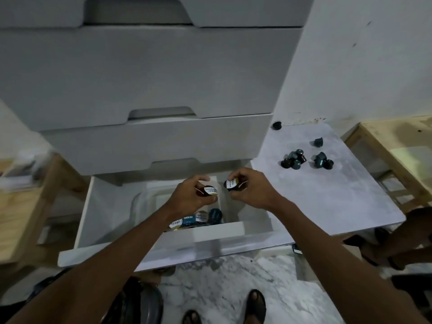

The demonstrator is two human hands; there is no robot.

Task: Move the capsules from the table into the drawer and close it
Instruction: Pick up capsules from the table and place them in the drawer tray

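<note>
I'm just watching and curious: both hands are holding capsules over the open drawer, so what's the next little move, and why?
Probably lower both hands and let go. The left hand and right hand each grip capsules above the drawer, where other capsules already lie. More capsules wait on the table, so the hands need emptying first.

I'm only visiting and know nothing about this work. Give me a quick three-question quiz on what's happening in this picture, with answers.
1. True or false: the white bottom drawer is open.
2. What does each of the hands hold? A) nothing B) a dark round coffee capsule C) a spoon
3. Where do the unmoved dark capsules lie?

Key
1. True; it is pulled out beneath the closed drawers.
2. B: the left hand grips one foil-lidded capsule and the right hand another, both over the drawer.
3. On the grey marbled tabletop right of the drawer, mostly in two clusters.
</note>
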